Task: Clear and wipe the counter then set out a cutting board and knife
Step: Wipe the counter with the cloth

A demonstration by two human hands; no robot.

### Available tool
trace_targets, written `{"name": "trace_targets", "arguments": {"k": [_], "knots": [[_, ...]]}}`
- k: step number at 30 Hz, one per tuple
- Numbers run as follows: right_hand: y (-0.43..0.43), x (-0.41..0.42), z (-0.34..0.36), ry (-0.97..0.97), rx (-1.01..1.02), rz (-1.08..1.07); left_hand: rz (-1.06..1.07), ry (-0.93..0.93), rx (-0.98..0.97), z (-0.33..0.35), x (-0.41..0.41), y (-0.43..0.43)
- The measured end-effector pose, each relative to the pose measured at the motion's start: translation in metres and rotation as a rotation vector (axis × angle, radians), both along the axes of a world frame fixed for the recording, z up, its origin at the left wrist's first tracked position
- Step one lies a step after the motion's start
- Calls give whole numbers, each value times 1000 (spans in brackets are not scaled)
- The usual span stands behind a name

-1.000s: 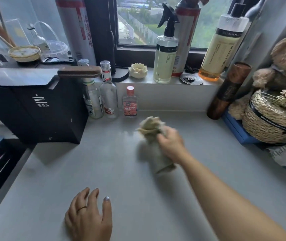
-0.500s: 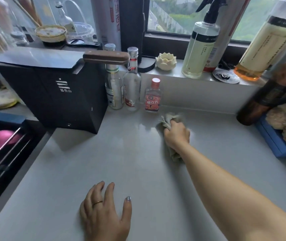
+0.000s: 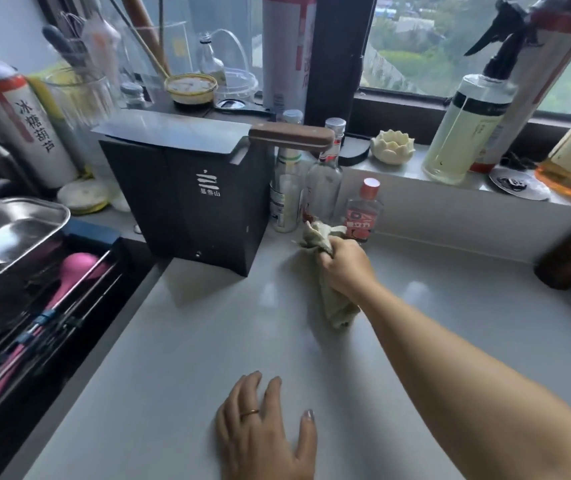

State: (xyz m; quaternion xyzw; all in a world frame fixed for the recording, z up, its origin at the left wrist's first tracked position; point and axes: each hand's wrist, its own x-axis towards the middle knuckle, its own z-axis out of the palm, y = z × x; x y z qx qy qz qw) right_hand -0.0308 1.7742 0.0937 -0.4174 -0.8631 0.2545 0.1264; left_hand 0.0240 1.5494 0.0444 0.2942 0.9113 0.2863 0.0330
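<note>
A soft, limp cloth (image 3: 337,311) is clamped in the curled fingers of the right hand (image 3: 344,268) at the back of the desk (image 3: 190,341); the left hand (image 3: 263,431) is laid flat, fingers apart. The knife (image 3: 173,131) on the black box (image 3: 187,209), likely heavy, is best taken by its wooden handle (image 3: 291,135).

White canister (image 3: 31,133), left, reads "冰糖葫芦"; black box (image 3: 187,209) carries a white 3-stroke logo above small characters; red-capped bottle (image 3: 362,216) label shows "立方".
</note>
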Motion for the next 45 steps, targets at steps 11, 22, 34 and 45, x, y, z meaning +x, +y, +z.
{"name": "trace_targets", "arguments": {"k": [11,22,34,45], "knots": [[-94,-1,-22,-176,-4,304,-136,-131,-158,13,-2,-7],[-85,301,13,231,-161,-607,-26,-164,138,11,-3,-11],[-86,364,-22,-260,-74,-622,-274,-124,-29,15,135,-20],[-99,426,9,354,-322,-481,-142,-51,-65,20,168,-53]]}}
